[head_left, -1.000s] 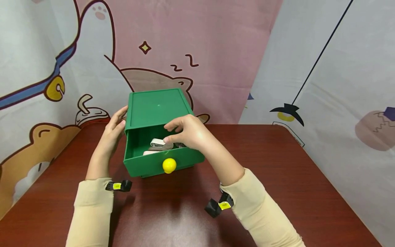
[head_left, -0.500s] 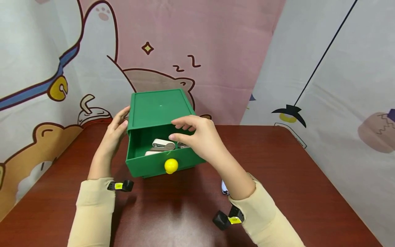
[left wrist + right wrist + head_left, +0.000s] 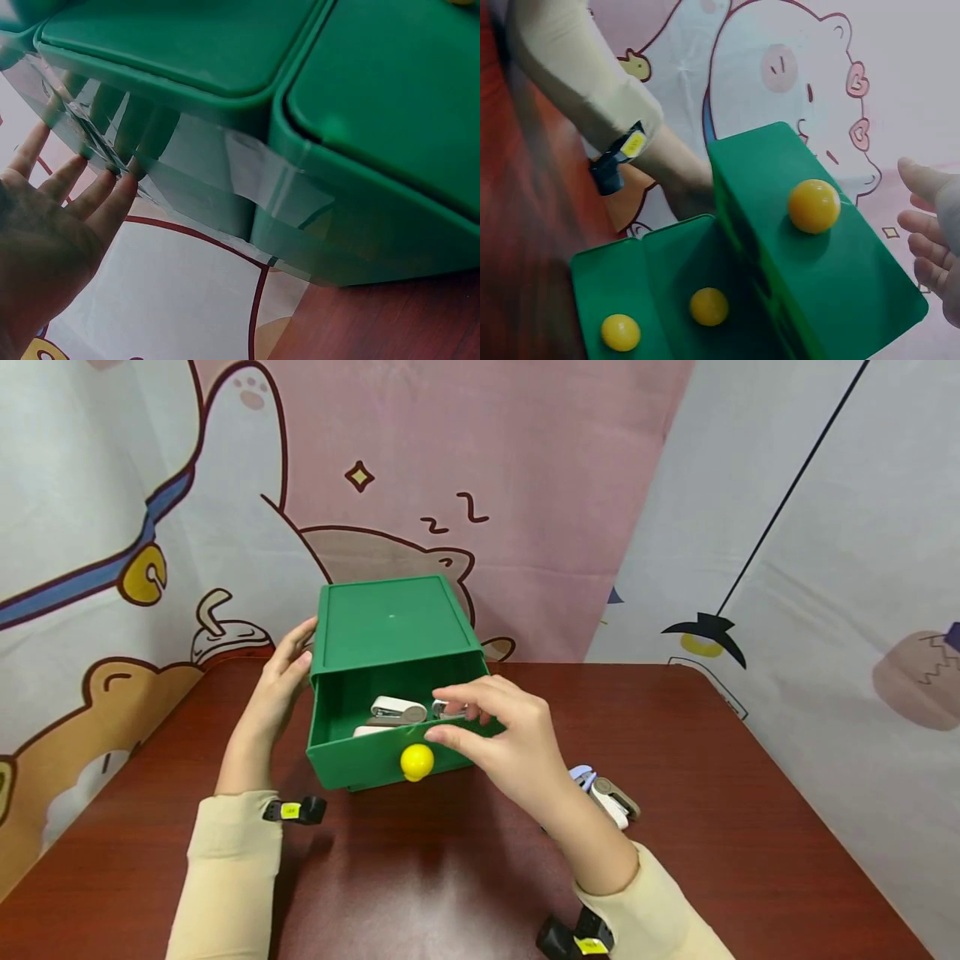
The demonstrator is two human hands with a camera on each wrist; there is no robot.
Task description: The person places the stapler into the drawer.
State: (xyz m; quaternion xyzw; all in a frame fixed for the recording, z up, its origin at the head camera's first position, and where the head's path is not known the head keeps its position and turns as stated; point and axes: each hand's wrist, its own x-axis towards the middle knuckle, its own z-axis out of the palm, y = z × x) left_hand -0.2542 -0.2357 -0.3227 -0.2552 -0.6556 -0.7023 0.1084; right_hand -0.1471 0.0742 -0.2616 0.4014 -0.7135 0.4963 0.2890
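Observation:
A green drawer unit (image 3: 390, 627) stands on the table with its top drawer (image 3: 348, 762) pulled out. A yellow knob (image 3: 417, 762) sits on that drawer's front. Inside lie a white-and-grey stapler (image 3: 399, 710), a further white piece beside the front wall, and a small metallic piece (image 3: 441, 709) at the right. My left hand (image 3: 273, 697) rests straight-fingered against the unit's left side, where the left wrist view shows clear film under the fingertips (image 3: 124, 180). My right hand (image 3: 513, 739) hovers by the drawer's front right, thumb and fingers apart, holding nothing visible.
Right of the unit, partly behind my right forearm, lie a white-and-brown stapler (image 3: 615, 802) and a light blue item (image 3: 582, 774). Lower drawers with yellow knobs (image 3: 709, 307) show closed in the right wrist view. A cartoon-printed curtain (image 3: 525, 485) hangs behind the table (image 3: 712, 827).
My right hand has drawn back from over the drawer, rightward and toward me. The stapler and light blue item on the table have come into sight. My left hand stays in place.

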